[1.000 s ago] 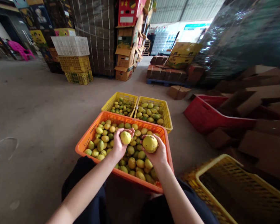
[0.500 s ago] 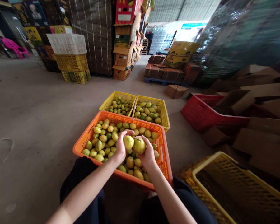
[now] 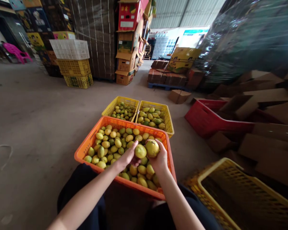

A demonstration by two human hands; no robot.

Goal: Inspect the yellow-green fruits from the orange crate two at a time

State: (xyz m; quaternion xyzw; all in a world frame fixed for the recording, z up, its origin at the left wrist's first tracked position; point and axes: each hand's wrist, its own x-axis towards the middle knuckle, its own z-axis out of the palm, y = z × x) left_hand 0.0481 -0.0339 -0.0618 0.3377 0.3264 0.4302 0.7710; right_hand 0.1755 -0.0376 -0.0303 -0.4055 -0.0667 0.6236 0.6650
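Above an orange crate (image 3: pixel 86 144) of yellow and greenish lemons, both my hands are raised close together. My left hand (image 3: pixel 127 157) is closed on a yellow-green lemon (image 3: pixel 140 151), its thumb on top and its fingers curled below. A larger yellow lemon (image 3: pixel 152 149) with brown marks sits in the grip of my right hand (image 3: pixel 160 159). The two lemons are side by side, nearly touching. Many loose lemons (image 3: pixel 105 144) lie in the crate beneath my hands.
Two yellow crates (image 3: pixel 167 119) with lemons stand just beyond the orange one. On the right are a yellow crate (image 3: pixel 223 163), a red crate (image 3: pixel 201 118) and a heap of cardboard (image 3: pixel 266 143). Stacked cartons (image 3: pixel 126 62) and a loaded pallet (image 3: pixel 168 86) stand farther back.
Both hands have shifted a little right, each with its lemon. My left hand has turned so its thumb lies over the lemon. The view has tilted slightly upward.
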